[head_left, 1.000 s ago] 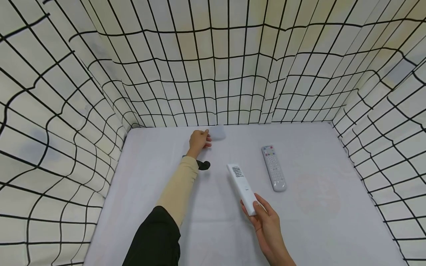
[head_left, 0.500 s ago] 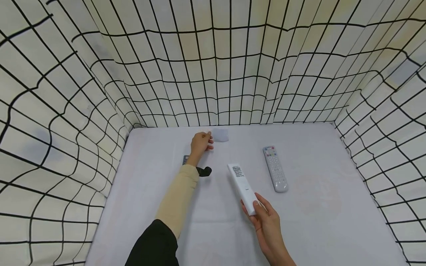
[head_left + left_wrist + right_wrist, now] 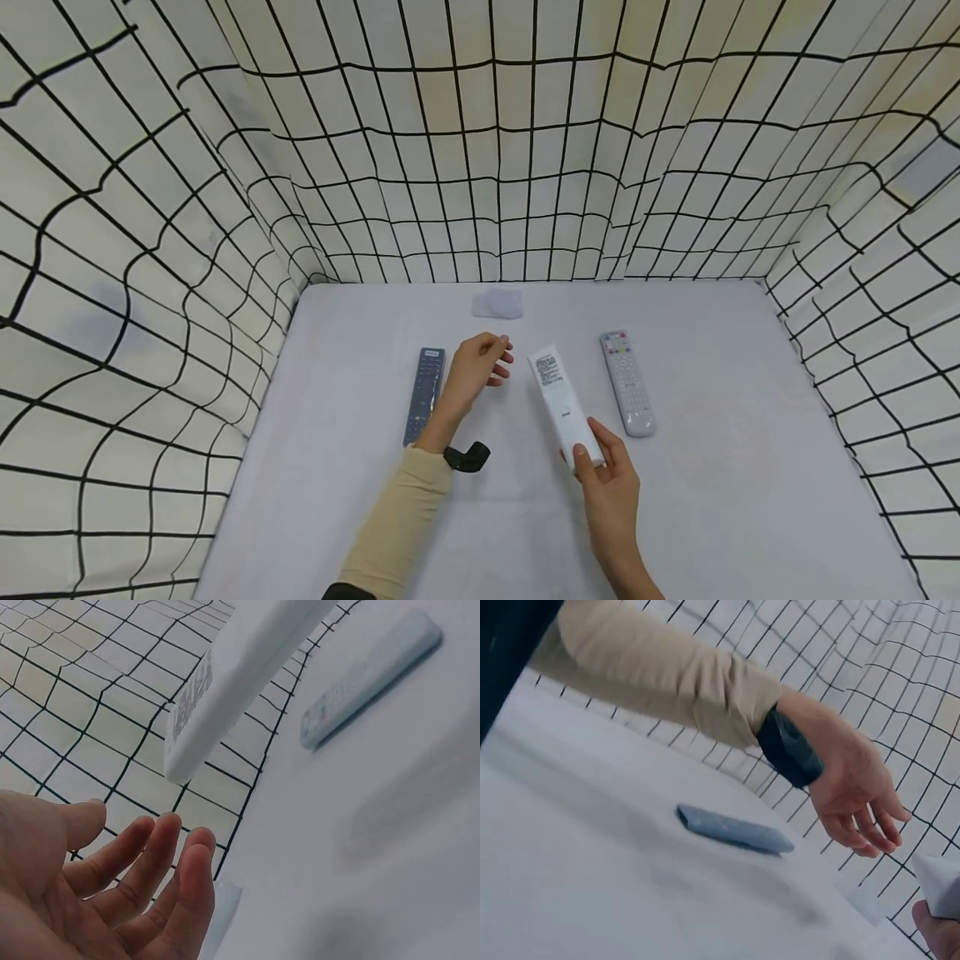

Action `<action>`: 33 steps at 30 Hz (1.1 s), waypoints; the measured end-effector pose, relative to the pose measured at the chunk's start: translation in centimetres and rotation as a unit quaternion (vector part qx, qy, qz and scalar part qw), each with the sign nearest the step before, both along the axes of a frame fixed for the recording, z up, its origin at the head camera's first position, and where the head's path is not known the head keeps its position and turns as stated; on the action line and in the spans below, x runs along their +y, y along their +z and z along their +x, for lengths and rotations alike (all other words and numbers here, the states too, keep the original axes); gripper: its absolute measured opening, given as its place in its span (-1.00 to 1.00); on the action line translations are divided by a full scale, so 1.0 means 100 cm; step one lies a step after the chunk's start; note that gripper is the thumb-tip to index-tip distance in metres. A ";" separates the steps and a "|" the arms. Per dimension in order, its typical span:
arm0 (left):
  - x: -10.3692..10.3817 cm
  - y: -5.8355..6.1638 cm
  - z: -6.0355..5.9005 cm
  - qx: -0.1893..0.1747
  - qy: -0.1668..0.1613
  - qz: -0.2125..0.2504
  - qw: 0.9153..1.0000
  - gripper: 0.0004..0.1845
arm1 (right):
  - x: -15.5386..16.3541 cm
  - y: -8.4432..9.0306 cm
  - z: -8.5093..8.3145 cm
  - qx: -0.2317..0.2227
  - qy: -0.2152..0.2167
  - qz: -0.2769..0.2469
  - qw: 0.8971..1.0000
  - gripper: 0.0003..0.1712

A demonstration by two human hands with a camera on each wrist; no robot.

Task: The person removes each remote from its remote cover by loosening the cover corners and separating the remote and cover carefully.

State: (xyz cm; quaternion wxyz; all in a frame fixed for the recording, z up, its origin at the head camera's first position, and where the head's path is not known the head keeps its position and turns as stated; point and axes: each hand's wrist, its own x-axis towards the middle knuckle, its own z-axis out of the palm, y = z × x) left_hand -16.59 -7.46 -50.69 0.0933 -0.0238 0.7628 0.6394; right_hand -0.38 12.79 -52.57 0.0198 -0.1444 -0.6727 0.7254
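My right hand [image 3: 607, 483] grips the near end of a long white remote [image 3: 564, 404], held a little above the table; the same remote [image 3: 232, 679] fills the top of the left wrist view. My left hand [image 3: 480, 367] hovers open just left of the remote's far end, its fingers [image 3: 161, 862] relaxed and holding nothing. In the right wrist view the left hand [image 3: 855, 799] hangs with loose fingers above the table. A dark remote [image 3: 424, 393] lies flat left of that hand. A grey remote [image 3: 627, 382] lies to the right of the white one.
A small pale flat piece [image 3: 497, 304] lies near the back wall. The white table [image 3: 750, 467] is fenced on three sides by a checked cloth wall [image 3: 480, 167]. A black strap [image 3: 467, 457] sits on my left wrist.
My left hand let go of the pale piece at the back and drew toward me, uncovering the dark remote. My right hand raised the white remote and moved it slightly away.
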 end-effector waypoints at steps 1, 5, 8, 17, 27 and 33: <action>0.001 0.000 0.006 -0.003 -0.008 0.009 1.000 -0.62 | -0.001 -0.001 0.000 0.015 -0.002 0.028 0.999 -0.43; 0.006 0.002 0.028 -0.014 -0.035 0.048 0.998 -0.59 | -0.004 -0.007 -0.001 0.116 -0.008 0.164 0.980 -0.41; 0.011 0.002 0.039 -0.019 -0.050 0.079 0.996 -0.54 | -0.005 -0.012 -0.003 0.212 -0.010 0.279 0.936 -0.31; 0.014 -0.008 0.060 -0.065 -0.045 0.165 0.983 -0.38 | -0.005 -0.023 -0.007 0.344 0.027 0.449 0.824 -0.13; 0.017 -0.029 0.073 -0.101 -0.038 0.197 0.975 -0.30 | -0.012 -0.033 -0.001 0.329 0.116 0.408 0.844 -0.08; 0.012 -0.040 0.075 -0.104 -0.036 0.202 0.973 -0.34 | -0.014 -0.040 0.003 0.222 0.138 0.319 0.911 -0.27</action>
